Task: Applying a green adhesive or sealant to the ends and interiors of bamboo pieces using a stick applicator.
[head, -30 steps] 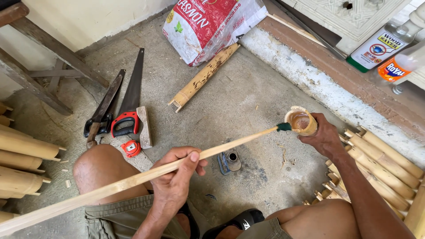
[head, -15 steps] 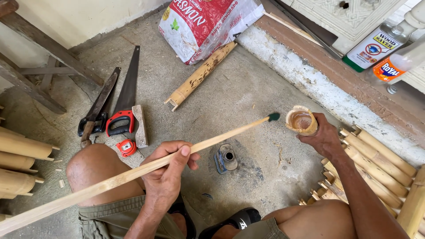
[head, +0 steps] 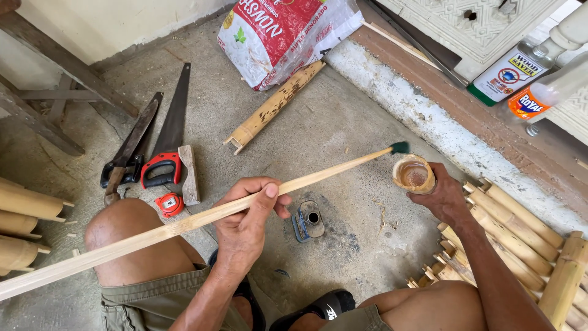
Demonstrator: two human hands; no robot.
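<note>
My left hand [head: 251, 211] grips a long thin bamboo stick [head: 153, 234] with a dark swab tip [head: 400, 147]; the stick runs from lower left up to the right. The tip hovers just left of a small bamboo cup [head: 414, 174] with brownish liquid inside. My right hand [head: 446, 197] holds that cup from behind, above a row of bamboo pieces [head: 520, 239]. Both of my knees show at the bottom of the view.
On the concrete floor lie two hand saws [head: 160, 136], a red tape measure [head: 169, 204], a small blue-grey can [head: 308, 220], a short bamboo pole [head: 275, 105] and a printed sack [head: 278, 34]. Two bottles [head: 520, 70] stand on the ledge at right. Bamboo sections [head: 24, 227] lie at left.
The stick's swab tip has come out of the cup and now sits just to its upper left. My left hand has shifted slightly along the stick; the cup stays in my right hand.
</note>
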